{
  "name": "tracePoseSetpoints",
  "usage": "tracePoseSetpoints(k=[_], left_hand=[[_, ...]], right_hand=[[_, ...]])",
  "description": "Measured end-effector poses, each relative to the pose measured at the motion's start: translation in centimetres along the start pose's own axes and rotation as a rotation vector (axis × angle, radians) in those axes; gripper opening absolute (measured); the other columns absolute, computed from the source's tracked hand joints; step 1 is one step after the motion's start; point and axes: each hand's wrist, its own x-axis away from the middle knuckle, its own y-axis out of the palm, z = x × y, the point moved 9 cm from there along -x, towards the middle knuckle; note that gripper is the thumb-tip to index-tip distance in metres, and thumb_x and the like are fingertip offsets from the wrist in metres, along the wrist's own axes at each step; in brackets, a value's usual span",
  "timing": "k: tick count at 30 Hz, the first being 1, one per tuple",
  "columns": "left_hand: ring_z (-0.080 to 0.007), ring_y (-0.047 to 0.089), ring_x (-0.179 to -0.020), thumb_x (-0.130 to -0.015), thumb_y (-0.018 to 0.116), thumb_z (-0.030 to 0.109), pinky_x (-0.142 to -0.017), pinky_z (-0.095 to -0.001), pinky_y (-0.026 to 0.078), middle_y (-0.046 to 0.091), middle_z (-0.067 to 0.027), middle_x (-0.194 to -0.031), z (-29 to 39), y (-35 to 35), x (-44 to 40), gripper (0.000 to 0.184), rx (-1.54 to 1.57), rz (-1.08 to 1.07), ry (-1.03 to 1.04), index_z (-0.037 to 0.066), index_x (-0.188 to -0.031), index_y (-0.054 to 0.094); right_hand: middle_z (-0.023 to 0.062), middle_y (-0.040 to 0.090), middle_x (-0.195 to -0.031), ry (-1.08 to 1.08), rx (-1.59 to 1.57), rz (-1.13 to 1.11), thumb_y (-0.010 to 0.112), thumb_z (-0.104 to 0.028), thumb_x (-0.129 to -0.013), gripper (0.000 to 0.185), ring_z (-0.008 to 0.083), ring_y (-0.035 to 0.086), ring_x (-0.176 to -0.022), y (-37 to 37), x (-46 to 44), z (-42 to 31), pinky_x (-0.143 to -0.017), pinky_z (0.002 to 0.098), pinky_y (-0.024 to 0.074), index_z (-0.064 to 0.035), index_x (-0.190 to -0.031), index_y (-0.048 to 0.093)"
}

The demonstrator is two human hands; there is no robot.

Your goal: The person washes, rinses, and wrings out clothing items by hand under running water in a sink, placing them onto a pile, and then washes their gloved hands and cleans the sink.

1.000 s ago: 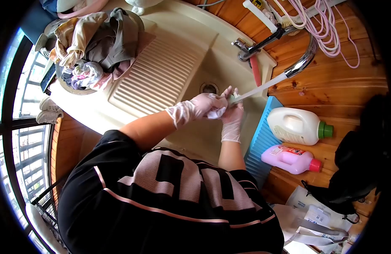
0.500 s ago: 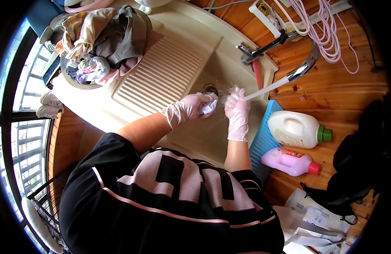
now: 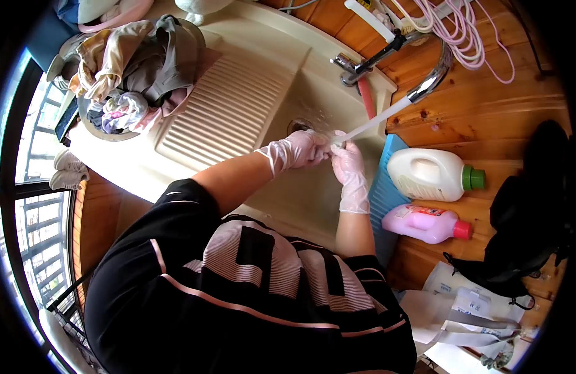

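Both my hands wear thin white gloves and meet in the laundry sink [image 3: 278, 202], under the running water [image 3: 378, 119]. My left hand [image 3: 302, 149] is closed, with its fingers curled toward my right hand. My right hand [image 3: 348, 161] is closed too, thumb and fingers pinched together beside it. A small white cloth [image 3: 329, 148] is bunched between the two, mostly hidden by the gloves and splashing water. Past my left hand is the round drain [image 3: 298, 126]. The curved chrome faucet [image 3: 439, 78] pours from the upper right.
Piled clothes [image 3: 135, 68] lie at the upper left beside the ribbed washboard [image 3: 222, 109]. Right of the sink are a blue ribbed board [image 3: 384, 187], a white jug with a green cap [image 3: 425, 174] and a pink bottle [image 3: 425, 223]. A red-handled object [image 3: 366, 98] lies near the tap.
My left hand has moved right with the white cloth and now meets my right hand under the stream. My right hand has turned from a fist toward the left. The view has shifted slightly.
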Motion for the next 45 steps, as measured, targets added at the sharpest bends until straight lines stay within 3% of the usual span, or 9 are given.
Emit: tracePoseSetpoints(k=[3, 7, 17, 23, 30, 38, 39, 42, 45], left_hand=[[-0.0149, 0.057, -0.065, -0.088, 0.051, 0.019, -0.052, -0.0264, 0.043, 0.061, -0.0042, -0.079, -0.5, -0.3, -0.7, 0.022, -0.124, 0.072, 0.036, 0.009, -0.106, 0.059], [-0.0101, 0.042, -0.041, -0.087, 0.056, 0.017, -0.035, -0.0249, 0.031, 0.055, -0.0019, -0.065, 0.6, 0.2, 1.0, 0.018, -0.189, 0.000, 0.079, 0.007, -0.101, 0.059], [-0.0143, 0.053, -0.052, -0.082, 0.058, 0.010, -0.048, -0.0275, 0.043, 0.061, -0.0071, -0.067, 5.0, -1.8, -0.4, 0.013, -0.562, 0.076, 0.305, 0.000, -0.086, 0.066], [-0.0147, 0.055, -0.058, -0.091, 0.046, 0.011, -0.044, -0.0234, 0.041, 0.058, -0.0076, -0.069, 4.2, -4.4, -0.3, 0.014, 0.117, 0.103, 0.064, 0.003, -0.095, 0.055], [-0.0187, 0.058, -0.063, -0.093, 0.044, 0.016, -0.047, -0.0261, 0.046, 0.059, -0.0079, -0.074, 3.2, -5.0, 0.7, 0.016, 0.291, 0.244, 0.007, 0.003, -0.096, 0.051], [-0.0195, 0.055, -0.061, -0.087, 0.047, 0.016, -0.045, -0.0233, 0.040, 0.060, -0.0087, -0.078, 2.0, -0.5, 1.4, 0.019, 0.099, -0.212, -0.095, 0.000, -0.094, 0.055], [-0.0192, 0.055, -0.062, -0.087, 0.048, 0.017, -0.045, -0.0232, 0.040, 0.060, -0.0082, -0.078, 2.0, 0.0, 1.7, 0.020, 0.080, -0.262, -0.110, 0.000, -0.094, 0.056], [-0.0215, 0.059, -0.070, -0.089, 0.047, 0.020, -0.047, -0.0236, 0.045, 0.062, -0.0111, -0.084, 3.4, 1.2, 2.7, 0.023, 0.148, -0.382, -0.091, 0.001, -0.097, 0.056], [-0.0246, 0.063, -0.086, -0.092, 0.043, 0.024, -0.057, -0.0287, 0.053, 0.064, -0.0128, -0.094, 5.0, 0.6, 3.5, 0.026, 0.163, -0.265, -0.044, 0.003, -0.101, 0.056]], right_hand=[[0.0132, 0.058, -0.103, -0.059, 0.106, 0.245, 0.049, -0.015, -0.093, 0.025, 0.0183, 0.057, -0.077, -1.9, 0.0, 0.4, -0.058, 0.0266, 0.0470, -0.0022, -0.115, 0.048], [0.0103, 0.062, -0.086, 0.146, -0.021, 0.007, 0.051, -0.036, -0.092, 0.036, 0.0141, 0.056, -0.060, -2.1, 1.3, 0.5, -0.043, 0.0212, 0.0403, -0.0055, -0.110, 0.052], [0.0051, 0.059, -0.071, 0.180, 0.244, 0.040, 0.057, -0.017, -0.090, 0.014, 0.0104, 0.051, -0.053, -1.8, 0.5, 0.5, -0.044, 0.0201, 0.0372, -0.0061, -0.100, 0.056], [0.0051, 0.059, -0.070, 0.050, 0.244, 0.303, 0.054, -0.016, -0.092, 0.014, 0.0105, 0.051, -0.055, -6.6, 0.4, 0.6, -0.045, 0.0210, 0.0368, -0.0041, -0.094, 0.060], [0.0117, 0.060, -0.090, -0.163, -0.551, -0.154, 0.049, -0.008, -0.092, 0.022, 0.0163, 0.052, -0.073, -1.7, 1.5, -4.8, -0.061, 0.0249, 0.0415, -0.0035, -0.113, 0.056], [0.0045, 0.042, -0.131, -0.489, 1.012, -0.074, 0.060, 0.008, -0.076, 0.052, 0.0156, 0.048, -0.110, 2.9, -0.7, -1.3, -0.088, 0.0270, 0.0433, -0.0048, -0.125, 0.048], [0.0069, 0.048, -0.124, -0.155, 0.390, -0.184, 0.058, 0.004, -0.079, 0.048, 0.0181, 0.051, -0.108, 3.0, -1.4, 1.4, -0.087, 0.0265, 0.0437, -0.0027, -0.125, 0.048], [0.0108, 0.054, -0.117, 0.250, 0.144, -0.073, 0.054, -0.005, -0.085, 0.040, 0.0224, 0.054, -0.104, -2.1, -2.6, 8.1, -0.086, 0.0286, 0.0453, 0.0002, -0.124, 0.047], [0.0109, 0.064, -0.103, 0.218, -0.419, 0.013, 0.048, -0.011, -0.090, 0.025, 0.0207, 0.061, -0.089, 0.7, -0.5, 5.2, -0.077, 0.0371, 0.0512, -0.0024, -0.112, 0.056]])
